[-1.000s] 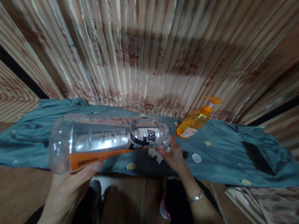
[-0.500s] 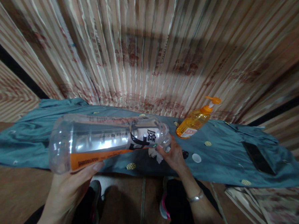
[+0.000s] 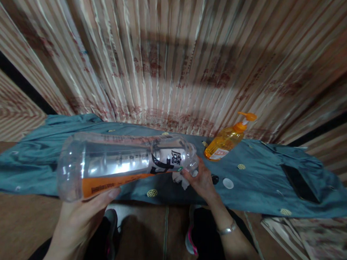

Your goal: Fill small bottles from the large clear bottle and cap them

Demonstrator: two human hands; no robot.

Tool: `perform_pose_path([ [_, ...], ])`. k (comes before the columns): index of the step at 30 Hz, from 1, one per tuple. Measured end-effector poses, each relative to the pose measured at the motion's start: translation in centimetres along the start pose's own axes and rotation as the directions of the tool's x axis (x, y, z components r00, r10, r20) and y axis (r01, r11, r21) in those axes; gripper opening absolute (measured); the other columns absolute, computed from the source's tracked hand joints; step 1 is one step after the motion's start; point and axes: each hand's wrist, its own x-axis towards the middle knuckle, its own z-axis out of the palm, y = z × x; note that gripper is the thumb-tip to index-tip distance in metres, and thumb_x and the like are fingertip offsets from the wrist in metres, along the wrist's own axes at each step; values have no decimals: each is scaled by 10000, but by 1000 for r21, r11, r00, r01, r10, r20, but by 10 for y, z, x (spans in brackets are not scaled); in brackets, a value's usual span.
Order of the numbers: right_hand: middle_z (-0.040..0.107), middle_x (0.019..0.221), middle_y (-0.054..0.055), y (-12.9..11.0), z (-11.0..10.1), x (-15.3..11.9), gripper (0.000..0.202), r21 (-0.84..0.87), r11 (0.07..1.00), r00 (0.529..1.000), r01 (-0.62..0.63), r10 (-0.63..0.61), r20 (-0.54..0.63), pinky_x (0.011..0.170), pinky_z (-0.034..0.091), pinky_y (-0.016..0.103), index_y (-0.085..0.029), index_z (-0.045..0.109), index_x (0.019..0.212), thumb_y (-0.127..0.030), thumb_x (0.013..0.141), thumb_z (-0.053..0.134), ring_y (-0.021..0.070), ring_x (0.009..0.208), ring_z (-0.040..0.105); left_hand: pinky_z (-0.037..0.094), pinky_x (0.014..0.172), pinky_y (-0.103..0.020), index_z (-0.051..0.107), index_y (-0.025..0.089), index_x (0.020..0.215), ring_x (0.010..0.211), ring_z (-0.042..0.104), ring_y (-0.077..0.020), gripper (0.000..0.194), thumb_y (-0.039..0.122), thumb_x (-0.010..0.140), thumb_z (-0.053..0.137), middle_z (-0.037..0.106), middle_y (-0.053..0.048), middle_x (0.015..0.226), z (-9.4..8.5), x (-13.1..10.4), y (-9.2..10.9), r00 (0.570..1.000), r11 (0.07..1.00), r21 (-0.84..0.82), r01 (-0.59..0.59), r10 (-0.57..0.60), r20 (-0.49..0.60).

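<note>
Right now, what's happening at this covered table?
A person is holding a large clear plastic bottle on its side over the teal cloth. The left hand supports the base end, and the right hand is at the neck, just above a crumpled white tissue. An orange pump bottle stands behind the right hand. A small black object, a round white piece and a dark phone lie to the right.

Home interior, apparently: patterned curtain [image 3: 171, 67] across the upper frame; teal cloth [image 3: 261, 177] across the middle; tiled floor [image 3: 144, 237] at the bottom.
</note>
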Motion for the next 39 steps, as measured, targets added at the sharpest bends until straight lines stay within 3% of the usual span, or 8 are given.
perform_pose_path([
  [4,740,1173,132,0,1,0,551,-4,1000,1000,10,-10,-8,912,598,463,-191,532,1314,-383,821,686,307,1054,730,623,906,-278,765,256,851,936,764,-232,401,376,526,967,798,32,805,0,0,0,1000,1000,8,12,-12,-12],
  [7,740,1168,136,1,1,0,554,-10,1000,1000,6,-7,-1,901,601,473,-189,529,1316,-386,822,685,314,1043,731,631,879,-274,763,270,949,923,765,-226,477,358,525,965,806,34,862,0,2,-2,999,999,-24,-41,42,18],
  [14,731,1193,148,1,0,0,568,-12,1000,1000,7,-7,4,923,598,478,-183,526,1324,-409,828,684,317,1068,726,562,1052,-351,758,259,951,1094,728,-274,436,371,570,940,803,11,891,4,-3,0,998,999,34,26,-24,-52],
  [20,739,1174,136,1,1,0,563,-9,1000,1000,10,-10,3,909,604,480,-194,523,1327,-394,826,684,317,1049,729,601,982,-314,747,289,1013,1066,736,-267,556,395,511,962,799,45,874,6,-4,3,998,999,46,-24,26,-54],
  [28,743,1163,139,0,-1,1,560,-15,1000,1000,14,-14,8,899,612,478,-178,525,1317,-383,824,695,317,1038,734,576,1023,-307,753,280,917,1104,723,-251,473,385,510,971,794,52,841,2,-3,2,1000,1000,4,-6,6,-27],
  [34,737,1183,137,1,0,0,552,-11,1000,1000,27,-27,3,914,610,485,-198,523,1327,-383,836,691,318,1056,728,610,939,-288,750,262,879,951,753,-217,428,360,521,963,793,44,846,0,4,-2,998,998,1,-63,63,5],
  [39,739,1158,148,1,1,0,547,-10,1000,1000,12,-12,-1,894,618,486,-187,526,1315,-382,831,689,328,1035,734,603,957,-280,748,269,884,993,749,-228,444,385,516,967,793,49,852,2,0,0,1000,1000,25,-14,14,-25],
])
